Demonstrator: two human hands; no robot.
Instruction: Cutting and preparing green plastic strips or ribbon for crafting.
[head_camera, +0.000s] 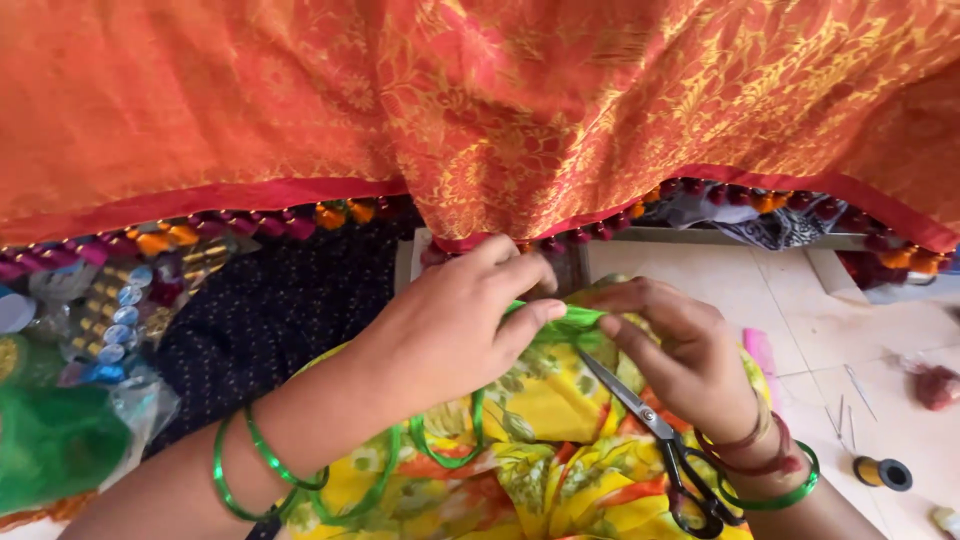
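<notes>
My left hand (455, 320) and my right hand (680, 345) meet at the middle, both pinching a bunch of green thread or cloth (572, 322). Steel scissors with black handles (660, 435) run under my right hand, blades pointing up-left, handles near my wrist; whether the fingers are in the loops I cannot tell. An orange and red patterned cloth (480, 100) with a beaded tassel border (590, 232) hangs just above my hands. A yellow floral cloth (545, 470) lies on my lap below. Green bangles circle both wrists.
At the left lie green netting (50, 440), packets of beads and spools (115, 310) and a dark dotted cloth (280, 300). On the tiled floor at the right sit a thread spool (882, 472), a few needles (850, 400) and a red tuft (938, 385).
</notes>
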